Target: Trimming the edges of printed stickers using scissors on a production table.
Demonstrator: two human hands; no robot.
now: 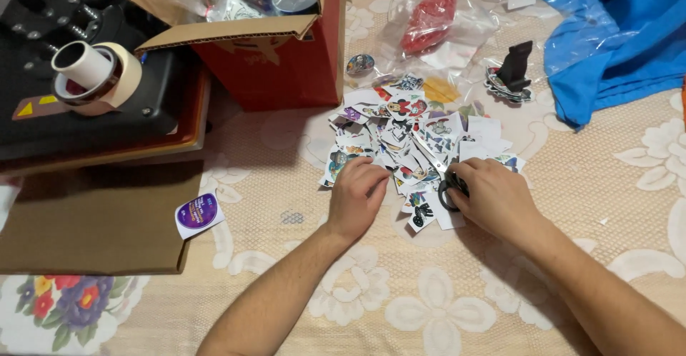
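A heap of small cut paper stickers [400,131] with cartoon prints lies on the lace tablecloth [443,292]. My left hand [355,197] rests at the heap's near left edge, fingers curled onto a sticker. My right hand [493,197] holds black-handled scissors [449,184] at the heap's near right edge, the blades pointing up into the pile. One round purple sticker [199,212] lies apart to the left.
A red cardboard box [275,59] with open flaps stands behind the heap. A black press machine [86,106] with tape rolls [93,74] is at left, cardboard [93,220] below it. Blue cloth [618,38], a red item in a plastic bag [429,19] and a black stand [514,67] lie at the back.
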